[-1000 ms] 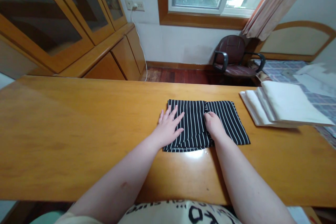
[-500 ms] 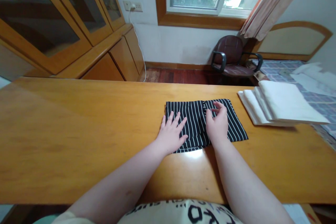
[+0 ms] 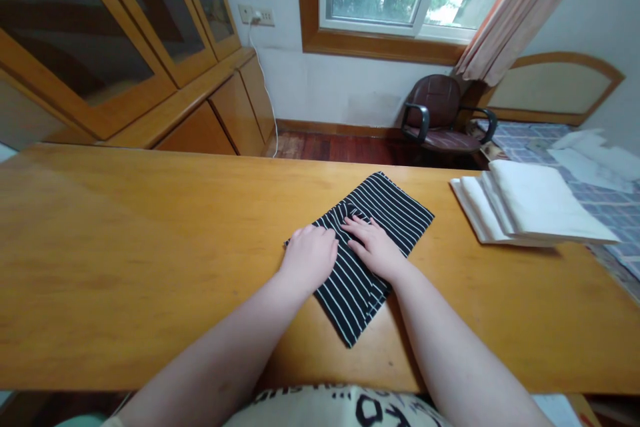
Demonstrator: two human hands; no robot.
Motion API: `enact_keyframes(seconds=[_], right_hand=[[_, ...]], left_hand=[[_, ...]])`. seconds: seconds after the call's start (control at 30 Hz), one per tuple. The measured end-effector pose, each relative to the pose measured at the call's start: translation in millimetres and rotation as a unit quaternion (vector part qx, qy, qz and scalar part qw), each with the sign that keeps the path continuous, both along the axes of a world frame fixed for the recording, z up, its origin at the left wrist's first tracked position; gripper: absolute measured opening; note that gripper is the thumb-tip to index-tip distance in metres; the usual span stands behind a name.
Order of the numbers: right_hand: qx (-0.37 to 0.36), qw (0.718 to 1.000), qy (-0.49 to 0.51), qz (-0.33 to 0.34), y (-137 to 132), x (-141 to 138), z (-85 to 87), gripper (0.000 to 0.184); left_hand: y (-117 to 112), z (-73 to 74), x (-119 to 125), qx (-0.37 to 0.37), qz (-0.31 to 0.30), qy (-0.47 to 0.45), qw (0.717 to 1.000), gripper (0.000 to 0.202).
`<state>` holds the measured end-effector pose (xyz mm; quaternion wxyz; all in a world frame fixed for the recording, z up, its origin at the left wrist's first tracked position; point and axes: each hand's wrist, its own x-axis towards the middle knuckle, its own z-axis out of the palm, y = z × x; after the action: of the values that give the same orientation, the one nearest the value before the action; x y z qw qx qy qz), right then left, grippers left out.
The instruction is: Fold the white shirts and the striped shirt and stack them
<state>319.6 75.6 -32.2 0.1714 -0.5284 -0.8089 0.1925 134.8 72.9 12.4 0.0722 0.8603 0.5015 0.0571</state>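
Observation:
A folded black cloth with white stripes [image 3: 397, 210] lies at a slant on the wooden table in front of me. My left hand [image 3: 309, 257] rests over its left edge, the fingers curled together on the fabric. Flat on the middle of the cloth lies my right hand [image 3: 376, 250], its fingers stretched out and a little apart. Between the two hands the fabric is bunched into a small crease. Whether the cloth is a garment, I cannot tell.
A stack of folded white cloths [image 3: 535, 203] sits at the table's right end. Beyond the wooden table [image 3: 150, 247] stand a brown armchair [image 3: 440, 113] and a bed [image 3: 550, 140]. A glass-doored cabinet [image 3: 165, 67] is at the left.
The striped cloth has turned from lying nearly straight to a slant, its right end now farther back. My left hand's fingers have curled; my right hand has moved left and flattened.

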Motion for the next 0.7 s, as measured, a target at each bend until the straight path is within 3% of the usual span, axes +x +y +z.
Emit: enact_keyframes(seconds=[0.07, 0.13, 0.23, 0.3, 0.43, 0.5, 0.6, 0.7], right_hand=[[-0.007, 0.999, 0.032, 0.033, 0.5, -0.3, 1.5, 0.037], [0.021, 0.998, 0.057, 0.015, -0.3, -1.6, 2.2, 0.035], [0.096, 0.987, 0.052, -0.118, -2.6, -1.7, 5.0, 0.034], [0.106, 0.97, 0.016, -0.22, -3.6, 1.6, 9.3, 0.035], [-0.002, 0.946, -0.045, -0.32, -1.3, 12.5, 19.2, 0.038], [-0.057, 0.949, -0.046, -0.307, 0.8, 16.2, 22.6, 0.042], [-0.092, 0.972, -0.008, -0.215, 2.5, 17.5, 26.5, 0.039], [-0.108, 0.986, 0.047, -0.117, 1.5, 17.2, 30.4, 0.035]], left_hand=[[12.1, -7.9, -8.0, -0.004, -0.074, -0.031, 0.997, 0.03], [19.2, -18.5, -11.8, -0.018, -0.098, -0.042, 0.994, 0.037], [20.4, -31.7, -10.4, -0.044, -0.059, -0.028, 0.997, 0.044], [17.0, -34.6, -7.7, -0.058, -0.026, -0.018, 0.998, 0.048], [9.0, -22.2, -8.8, -0.075, 0.061, 0.01, 0.995, 0.051], [9.6, -10.7, -15.0, -0.11, 0.091, 0.014, 0.99, 0.047], [21.4, 0.7, -29.3, -0.168, 0.126, -0.012, 0.978, 0.045], [41.7, -4.3, -42.7, -0.167, 0.069, -0.111, 0.977, 0.05]])
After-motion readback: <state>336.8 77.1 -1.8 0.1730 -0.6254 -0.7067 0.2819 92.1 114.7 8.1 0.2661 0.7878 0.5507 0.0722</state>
